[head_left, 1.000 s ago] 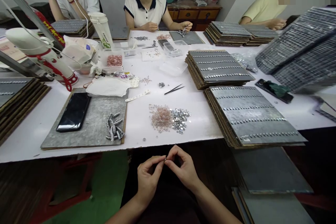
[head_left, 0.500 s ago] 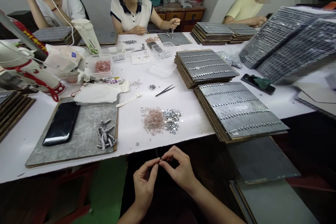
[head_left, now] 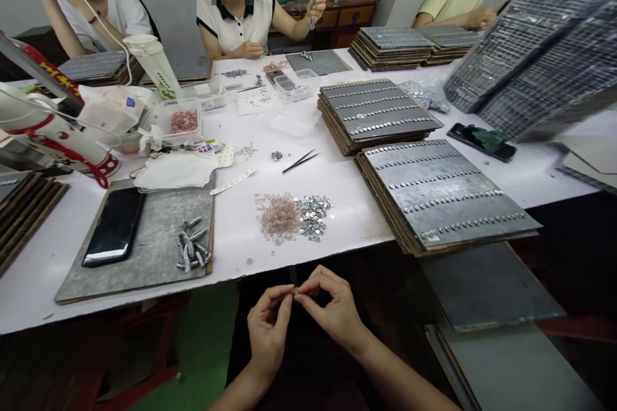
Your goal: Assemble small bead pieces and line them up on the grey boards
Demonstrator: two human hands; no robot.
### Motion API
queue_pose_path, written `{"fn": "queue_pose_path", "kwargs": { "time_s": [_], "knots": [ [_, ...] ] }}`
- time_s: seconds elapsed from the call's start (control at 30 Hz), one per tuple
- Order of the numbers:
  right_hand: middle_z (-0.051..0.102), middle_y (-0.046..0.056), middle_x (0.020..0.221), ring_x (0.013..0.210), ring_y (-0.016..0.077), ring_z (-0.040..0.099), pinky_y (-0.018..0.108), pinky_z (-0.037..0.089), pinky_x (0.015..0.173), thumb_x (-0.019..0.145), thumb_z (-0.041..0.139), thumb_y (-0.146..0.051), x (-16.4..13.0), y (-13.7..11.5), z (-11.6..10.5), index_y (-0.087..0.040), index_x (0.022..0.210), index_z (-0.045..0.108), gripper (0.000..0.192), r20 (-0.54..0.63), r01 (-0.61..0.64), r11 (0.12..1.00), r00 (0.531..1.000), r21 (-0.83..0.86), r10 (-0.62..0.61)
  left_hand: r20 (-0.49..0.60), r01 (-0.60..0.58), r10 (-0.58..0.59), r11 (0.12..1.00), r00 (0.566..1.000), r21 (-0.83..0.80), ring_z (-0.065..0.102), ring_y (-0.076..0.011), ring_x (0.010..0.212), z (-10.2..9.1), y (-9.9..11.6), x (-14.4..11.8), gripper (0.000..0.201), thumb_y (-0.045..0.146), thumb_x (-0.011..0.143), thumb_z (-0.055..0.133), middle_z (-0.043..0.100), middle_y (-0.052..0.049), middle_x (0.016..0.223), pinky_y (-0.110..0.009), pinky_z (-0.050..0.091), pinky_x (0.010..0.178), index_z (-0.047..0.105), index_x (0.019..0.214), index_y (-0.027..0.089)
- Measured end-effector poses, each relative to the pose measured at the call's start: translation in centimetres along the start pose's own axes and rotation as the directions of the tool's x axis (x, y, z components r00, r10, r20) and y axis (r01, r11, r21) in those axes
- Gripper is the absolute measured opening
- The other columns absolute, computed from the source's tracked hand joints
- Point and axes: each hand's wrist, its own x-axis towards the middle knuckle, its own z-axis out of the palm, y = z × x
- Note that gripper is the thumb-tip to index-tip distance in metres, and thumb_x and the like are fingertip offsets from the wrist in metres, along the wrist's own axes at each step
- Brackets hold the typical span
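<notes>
My left hand [head_left: 270,324] and my right hand [head_left: 332,308] meet fingertip to fingertip below the table's front edge. Between both thumbs and forefingers is a tiny part that is too small to make out. Just beyond, on the white table [head_left: 231,225], lies a heap of small pink clear pieces [head_left: 279,217] touching a heap of small shiny silver discs [head_left: 315,215]. Black tweezers [head_left: 299,160] rest farther back, near a small cluster of metal pieces [head_left: 276,156].
Stacked boards with rows of silver discs [head_left: 448,189] stand at the right. At the left, a grey board [head_left: 159,244] carries a black phone [head_left: 114,226] and several ribbed metal pieces [head_left: 193,247]. Another person [head_left: 241,19] sits across the table, with two more people beside.
The view has shifted slightly. My hands stay pinched together in nearly the same place. Across the table, a person's hand has lifted up from the grey board.
</notes>
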Motion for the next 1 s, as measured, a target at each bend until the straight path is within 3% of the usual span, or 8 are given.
{"fn": "queue_pose_path", "kwargs": {
  "time_s": [0.37,0.6,0.83,1.0],
  "knots": [
    [0.057,-0.002,0.067,0.061,0.0093,0.052,0.021,0.044,0.056,0.074,0.074,-0.022,0.09,0.37,-0.42,-0.021,0.074,0.071,0.003,-0.062,-0.070,0.997,0.996,0.021,0.071,0.030,-0.072,0.070,0.996,0.997,0.060,0.071,-0.0163,0.084,0.39,-0.39,-0.29,0.012,0.021,0.087,0.062,0.075,-0.004,0.088,-0.022,0.057,0.077,0.071,0.095,0.021],
    [0.057,-0.001,0.066,0.059,0.0087,0.052,0.021,0.044,0.054,0.076,0.071,-0.019,-0.04,0.13,-0.46,-0.021,0.072,0.070,0.004,-0.058,-0.052,0.997,0.997,0.060,0.056,0.020,-0.039,0.038,0.998,0.999,0.055,0.072,-0.0160,0.083,0.64,-0.17,-0.08,0.011,0.022,0.086,0.062,0.075,-0.003,0.088,-0.022,0.057,0.076,0.070,0.094,0.021],
    [0.055,-0.002,0.063,0.057,0.0089,0.051,0.021,0.043,0.053,0.072,0.072,-0.019,-0.04,0.54,-0.29,-0.018,0.063,0.064,0.011,-0.001,-0.155,0.969,0.987,0.192,0.159,0.039,-0.005,0.002,0.998,0.999,0.057,0.071,-0.0167,0.081,0.65,0.14,0.02,0.011,0.024,0.086,0.063,0.075,-0.004,0.086,-0.023,0.057,0.075,0.071,0.092,0.020],
    [0.055,-0.001,0.064,0.056,0.0089,0.051,0.022,0.044,0.052,0.072,0.073,-0.022,-0.05,0.53,-0.26,-0.018,0.065,0.066,0.011,0.000,-0.184,0.964,0.982,0.193,0.187,0.044,0.017,-0.019,0.999,0.999,0.049,0.071,-0.0171,0.079,0.69,0.13,0.29,0.012,0.026,0.086,0.063,0.074,-0.004,0.084,-0.023,0.057,0.074,0.071,0.091,0.019]
  ]
}}
